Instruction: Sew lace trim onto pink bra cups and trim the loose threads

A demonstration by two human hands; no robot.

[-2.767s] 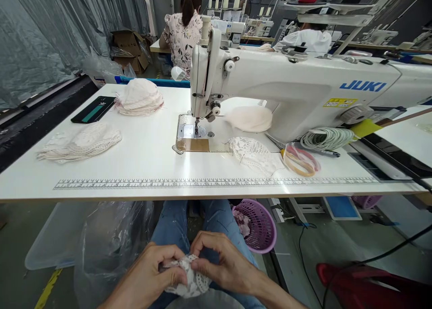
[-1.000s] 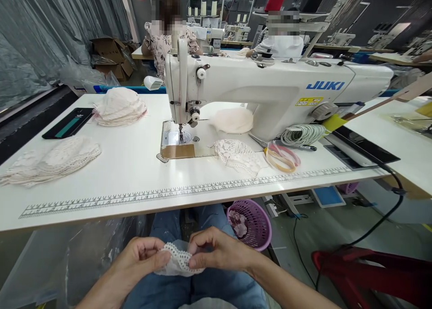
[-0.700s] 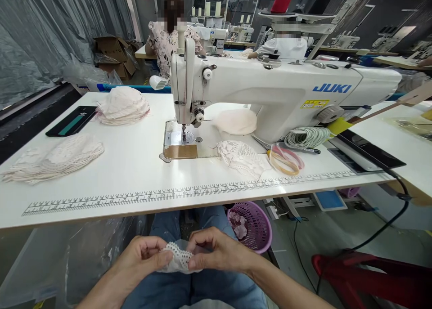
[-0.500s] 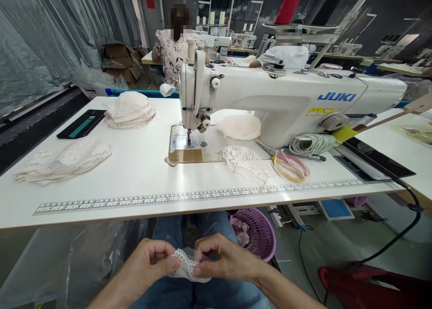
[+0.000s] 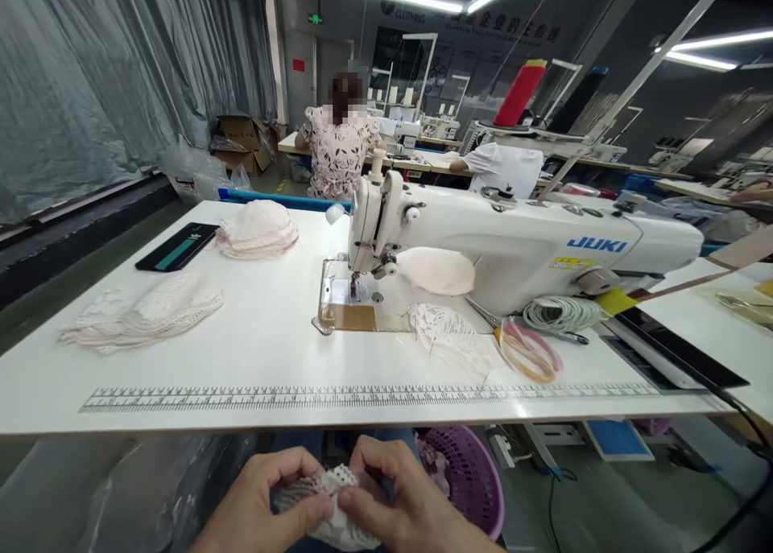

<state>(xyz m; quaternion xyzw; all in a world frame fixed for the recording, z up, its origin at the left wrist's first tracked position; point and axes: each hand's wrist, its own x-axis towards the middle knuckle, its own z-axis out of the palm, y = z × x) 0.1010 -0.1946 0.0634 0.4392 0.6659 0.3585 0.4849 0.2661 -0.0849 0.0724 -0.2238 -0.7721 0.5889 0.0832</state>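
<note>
Below the table's front edge, both my hands pinch one small white lace piece [image 5: 334,501] between them. My left hand [image 5: 266,501] grips its left side with thumb and fingers closed. My right hand [image 5: 398,501] is closed on its right side, the fingertips of both hands nearly touching. On the white table [image 5: 266,360] above stands a white JUKI sewing machine [image 5: 519,243], its needle over the metal plate [image 5: 341,295]. A loose lace piece [image 5: 450,336] lies right of the plate, a cream cup-shaped pile [image 5: 438,270] behind it.
Two stacks of lace pieces lie at left [image 5: 142,311] and back left [image 5: 258,229], beside a black panel [image 5: 176,245]. Coiled cord [image 5: 561,313], tape rings [image 5: 531,352] and scissors sit at right. A purple basket [image 5: 468,489] stands under the table. Two people work at machines behind.
The view has tilted upward, so the hands sit lower in the picture and the ceiling lights show. My hands stay closed on the lace piece, now bunched closer together.
</note>
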